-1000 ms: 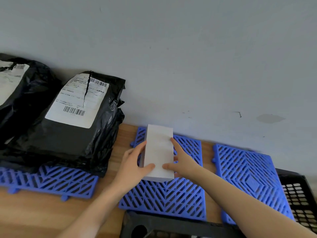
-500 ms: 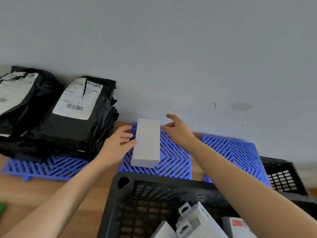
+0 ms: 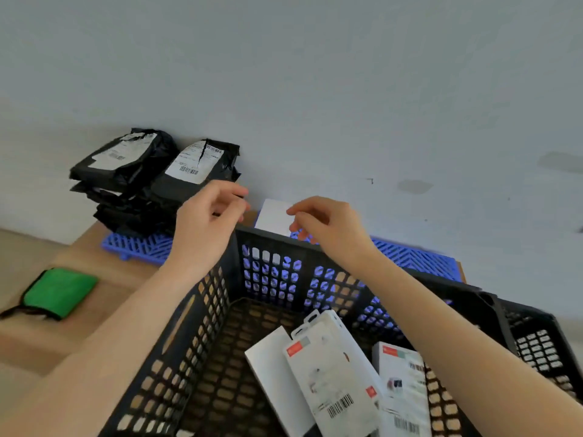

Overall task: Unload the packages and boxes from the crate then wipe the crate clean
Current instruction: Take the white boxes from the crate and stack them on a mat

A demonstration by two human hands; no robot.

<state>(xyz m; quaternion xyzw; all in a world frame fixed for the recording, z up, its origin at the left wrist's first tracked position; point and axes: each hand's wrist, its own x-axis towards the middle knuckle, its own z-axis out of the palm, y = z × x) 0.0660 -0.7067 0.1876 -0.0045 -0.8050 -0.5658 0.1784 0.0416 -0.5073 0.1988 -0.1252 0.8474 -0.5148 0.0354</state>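
A green cloth (image 3: 60, 293) lies far left, black packages (image 3: 151, 181) stack by the wall, the left hand (image 3: 208, 225) and right hand (image 3: 328, 228) hover empty, fingers loosely curled, flanking a white box (image 3: 273, 216) behind the crate (image 3: 202, 342), which holds more boxes (image 3: 334, 370).

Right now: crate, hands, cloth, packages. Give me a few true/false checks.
1. The crate holds white boxes. True.
2. The left hand grips a box. False: it holds nothing.
3. The green cloth lies in the crate. False: it lies on the wooden surface left of the crate.
4. The black packages are stacked by the wall. True.
5. The right hand is empty, over the crate's far rim. True.
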